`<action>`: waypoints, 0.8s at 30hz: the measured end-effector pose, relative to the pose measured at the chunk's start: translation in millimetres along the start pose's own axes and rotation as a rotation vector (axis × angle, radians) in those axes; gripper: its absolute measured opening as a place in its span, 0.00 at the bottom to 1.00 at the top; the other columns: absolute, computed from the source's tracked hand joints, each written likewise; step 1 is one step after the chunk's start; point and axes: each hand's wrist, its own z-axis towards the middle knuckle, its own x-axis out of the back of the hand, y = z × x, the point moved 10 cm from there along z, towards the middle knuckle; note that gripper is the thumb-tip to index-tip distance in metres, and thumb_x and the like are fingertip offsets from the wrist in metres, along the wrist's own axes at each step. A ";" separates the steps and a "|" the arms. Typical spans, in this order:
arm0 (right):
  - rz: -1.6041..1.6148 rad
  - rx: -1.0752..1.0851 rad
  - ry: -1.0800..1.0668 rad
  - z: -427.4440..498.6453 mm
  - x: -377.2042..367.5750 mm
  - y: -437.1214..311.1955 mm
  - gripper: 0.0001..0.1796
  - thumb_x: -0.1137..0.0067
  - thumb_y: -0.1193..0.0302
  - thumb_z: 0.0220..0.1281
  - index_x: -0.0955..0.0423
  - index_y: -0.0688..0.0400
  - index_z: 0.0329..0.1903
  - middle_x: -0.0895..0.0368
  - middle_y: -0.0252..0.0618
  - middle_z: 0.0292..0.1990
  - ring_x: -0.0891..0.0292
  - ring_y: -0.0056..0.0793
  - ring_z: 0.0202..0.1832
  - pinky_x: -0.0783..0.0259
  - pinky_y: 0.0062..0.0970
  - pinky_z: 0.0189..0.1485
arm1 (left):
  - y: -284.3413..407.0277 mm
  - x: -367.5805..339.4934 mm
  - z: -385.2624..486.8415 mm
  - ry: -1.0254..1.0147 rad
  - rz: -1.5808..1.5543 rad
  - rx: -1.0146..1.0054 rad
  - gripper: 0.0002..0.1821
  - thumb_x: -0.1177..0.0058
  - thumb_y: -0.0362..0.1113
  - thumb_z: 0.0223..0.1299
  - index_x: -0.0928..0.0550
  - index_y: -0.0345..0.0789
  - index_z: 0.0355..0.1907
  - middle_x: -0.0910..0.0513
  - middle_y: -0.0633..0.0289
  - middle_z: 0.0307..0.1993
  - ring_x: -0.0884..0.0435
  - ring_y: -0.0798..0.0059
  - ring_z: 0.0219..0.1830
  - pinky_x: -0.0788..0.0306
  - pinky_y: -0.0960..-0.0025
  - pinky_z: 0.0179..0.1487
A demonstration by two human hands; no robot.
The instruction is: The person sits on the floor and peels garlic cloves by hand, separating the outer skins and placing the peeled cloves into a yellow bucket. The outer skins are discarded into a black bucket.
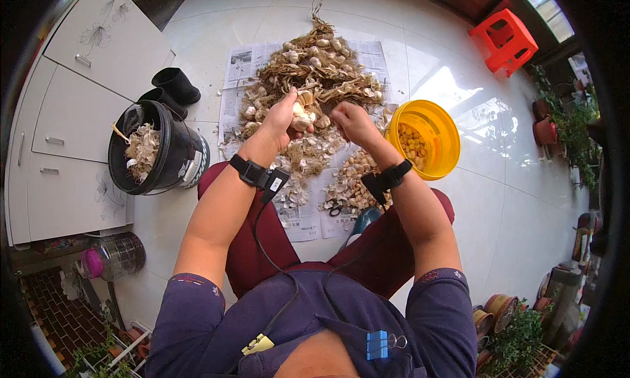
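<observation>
My left hand (280,117) holds a partly opened garlic bulb (302,117), its pale cloves facing up. To the right of it, apart from the bulb, my right hand (350,122) has its fingers curled in; whether anything is pinched there is hidden. Beyond both hands lies a heap of dried garlic bulbs with stalks and roots (315,58). Loose papery skins (307,154) are spread below my hands. A pile of separated garlic cloves (357,176) lies under my right forearm, with black-handled scissors (335,210) at its near edge.
Newspaper sheets (307,225) lie under the garlic on the tiled floor. A yellow bucket (445,137) with cloves stands right; a black bucket (162,176) with garlic waste stands left. Black boots (174,85) sit by the white cabinet (88,107). A red plastic stool (507,41) is far right.
</observation>
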 end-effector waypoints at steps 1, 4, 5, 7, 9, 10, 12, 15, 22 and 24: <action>-0.324 -0.033 -0.049 -6.4 2.9 15.5 0.12 0.47 0.66 0.73 0.26 0.63 0.38 0.24 0.40 0.21 0.24 0.35 0.22 0.29 0.33 0.26 | -0.4 -1.1 0.2 -0.019 0.001 0.012 0.27 0.69 0.62 0.78 0.23 0.42 0.50 0.15 0.63 0.29 0.17 0.73 0.21 0.35 0.73 0.19; -0.883 0.019 -0.044 -24.0 13.6 22.7 0.13 0.45 0.63 0.71 0.25 0.61 0.43 0.20 0.47 0.31 0.20 0.49 0.35 0.25 0.44 0.38 | -1.3 -6.7 -1.8 -0.044 0.043 0.031 0.29 0.67 0.64 0.77 0.22 0.42 0.50 0.15 0.62 0.29 0.17 0.74 0.21 0.36 0.73 0.18; -0.853 0.029 0.039 -30.4 22.5 13.0 0.14 0.45 0.61 0.70 0.24 0.60 0.45 0.19 0.49 0.37 0.20 0.51 0.41 0.25 0.47 0.42 | -1.7 -9.8 -2.5 -0.047 0.069 0.037 0.29 0.67 0.64 0.77 0.22 0.42 0.49 0.15 0.62 0.29 0.17 0.74 0.21 0.36 0.73 0.18; -0.631 0.148 0.196 -37.6 35.5 -25.9 0.15 0.44 0.60 0.69 0.24 0.58 0.47 0.18 0.49 0.41 0.20 0.52 0.46 0.25 0.49 0.45 | -5.7 -18.8 -5.4 -0.062 0.110 0.046 0.29 0.67 0.65 0.76 0.22 0.41 0.49 0.15 0.62 0.29 0.17 0.74 0.20 0.36 0.74 0.17; -0.459 0.317 0.277 -43.5 35.3 -73.3 0.13 0.43 0.61 0.68 0.25 0.57 0.45 0.20 0.47 0.37 0.19 0.50 0.43 0.24 0.46 0.43 | -9.7 -31.9 -8.4 -0.114 0.206 0.046 0.28 0.64 0.65 0.75 0.21 0.45 0.48 0.17 0.64 0.26 0.18 0.74 0.21 0.31 0.71 0.21; -0.481 0.381 0.284 -48.6 31.0 -92.7 0.12 0.43 0.61 0.68 0.25 0.57 0.43 0.20 0.46 0.36 0.19 0.48 0.42 0.24 0.45 0.42 | -12.5 -38.0 -9.3 -0.125 0.236 0.044 0.28 0.64 0.65 0.75 0.21 0.44 0.48 0.17 0.65 0.26 0.18 0.74 0.21 0.31 0.71 0.21; -0.554 0.469 0.322 -56.1 24.7 -122.3 0.10 0.42 0.63 0.67 0.26 0.56 0.41 0.21 0.44 0.34 0.18 0.46 0.39 0.24 0.42 0.39 | -15.6 -48.2 -10.6 -0.149 0.295 0.024 0.28 0.62 0.65 0.75 0.20 0.43 0.46 0.19 0.68 0.26 0.19 0.75 0.21 0.31 0.72 0.21; -0.675 0.538 0.383 -56.3 18.8 -142.5 0.07 0.42 0.65 0.65 0.27 0.55 0.38 0.21 0.40 0.34 0.18 0.45 0.36 0.24 0.41 0.35 | -11.1 -45.2 -11.5 -0.088 0.254 -0.051 0.28 0.62 0.64 0.75 0.20 0.42 0.46 0.18 0.69 0.29 0.19 0.75 0.21 0.31 0.73 0.21; -0.543 0.534 0.365 -33.0 8.2 -133.2 0.08 0.44 0.65 0.64 0.26 0.56 0.32 0.17 0.45 0.32 0.19 0.52 0.33 0.24 0.45 0.34 | -6.5 -17.7 -15.7 -0.040 0.337 -0.053 0.25 0.60 0.60 0.76 0.19 0.41 0.48 0.17 0.67 0.30 0.17 0.76 0.26 0.29 0.73 0.22; -0.507 0.471 0.396 -25.0 7.8 -123.1 0.09 0.42 0.65 0.64 0.27 0.57 0.33 0.18 0.45 0.31 0.20 0.51 0.34 0.25 0.44 0.35 | -2.5 -14.7 -18.0 -0.032 0.239 -0.076 0.25 0.62 0.57 0.77 0.22 0.38 0.49 0.17 0.65 0.28 0.18 0.74 0.21 0.33 0.73 0.19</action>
